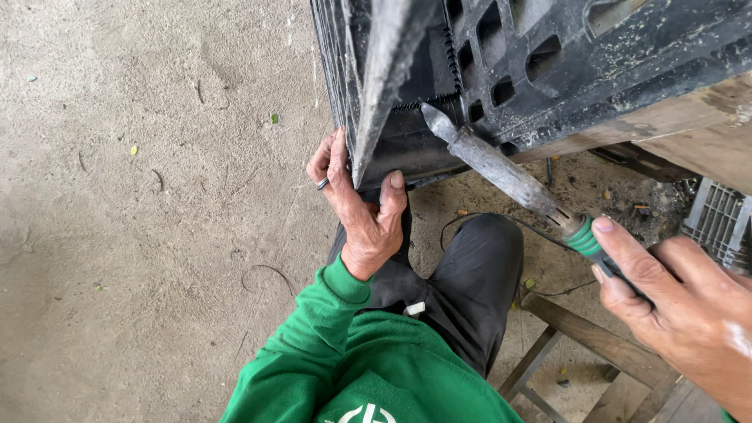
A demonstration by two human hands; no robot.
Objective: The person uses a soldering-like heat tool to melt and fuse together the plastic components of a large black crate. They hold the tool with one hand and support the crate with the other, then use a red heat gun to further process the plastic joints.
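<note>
At the upper edge of the view, the black plastic crate is cut off on the top and right sides, so its full shape cannot be determined. Only one corner and part of a slotted, latticed wall are visible. The crate rests on a wooden table, of which only a pale strip of edge shows. The surface is dusty and scuffed. A dark, ridged seam runs down and across the wall near the corner.

The left hand grips the lower corner of the crate. The thumb lies against the near face; the fingers wrap around the far side, where their tips are hidden. A dark ring sits on one finger.

The right hand is partly cut off by the frame's right and bottom edges. Its fingers are closed around the green handle of a soldering iron. The handle is mostly covered by the hand. The shaft is grey, crusted and rough. Its pointed tip touches the crate wall just beside the seam.

A thin dark cord trails from the handle area across the person's dark trousers; its far end is not traceable. A wooden stool stands below, partly out of frame. A green sleeve covers the left arm.
</note>
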